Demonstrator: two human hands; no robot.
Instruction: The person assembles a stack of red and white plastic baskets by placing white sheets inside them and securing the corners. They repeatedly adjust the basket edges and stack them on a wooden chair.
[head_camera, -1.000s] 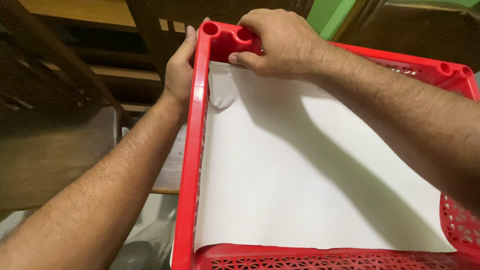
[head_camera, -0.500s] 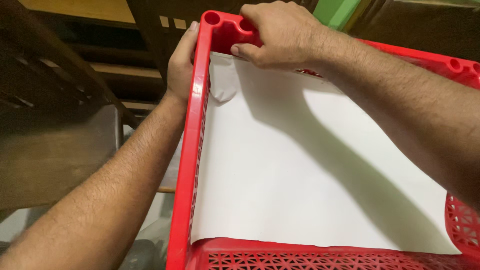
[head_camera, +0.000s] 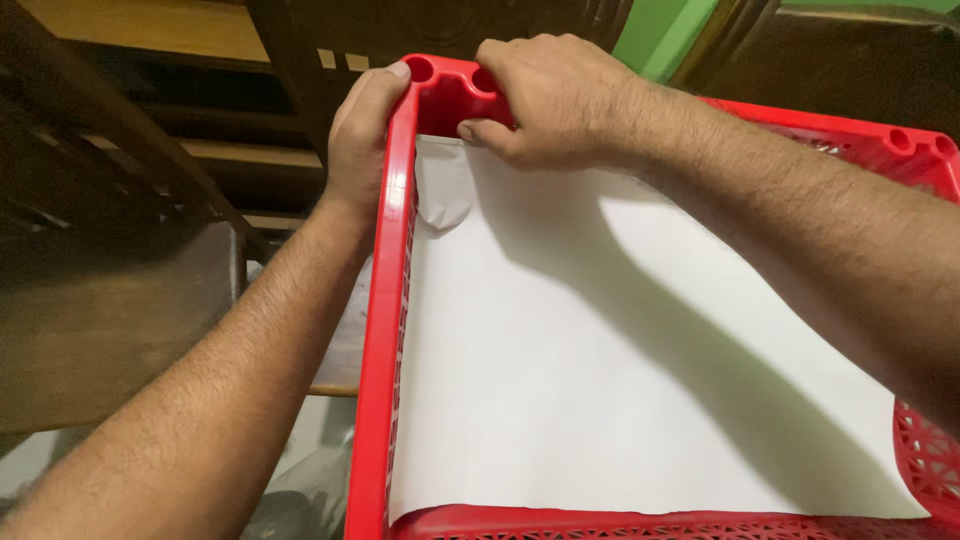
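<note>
A red plastic crate (head_camera: 383, 330) with lattice walls fills the right side of the head view. A white paper sheet (head_camera: 560, 360) lines its bottom, curled up at the far left corner. My left hand (head_camera: 360, 135) is pressed against the outside of the crate's far left corner, fingers wrapped on the wall. My right hand (head_camera: 545, 95) reaches over the far rim at that same corner; its thumb and fingers pinch the paper's top edge against the inner wall.
Dark wooden furniture (head_camera: 110, 300) with shelves stands to the left, close beside the crate. A green wall strip (head_camera: 660, 30) shows behind the crate. A dark panel (head_camera: 850, 60) lies at the far right.
The crate and both hands shifted slightly in view. My left hand's fingertips have crept up to the top of the corner rim. The right hand keeps its pinch on the paper edge.
</note>
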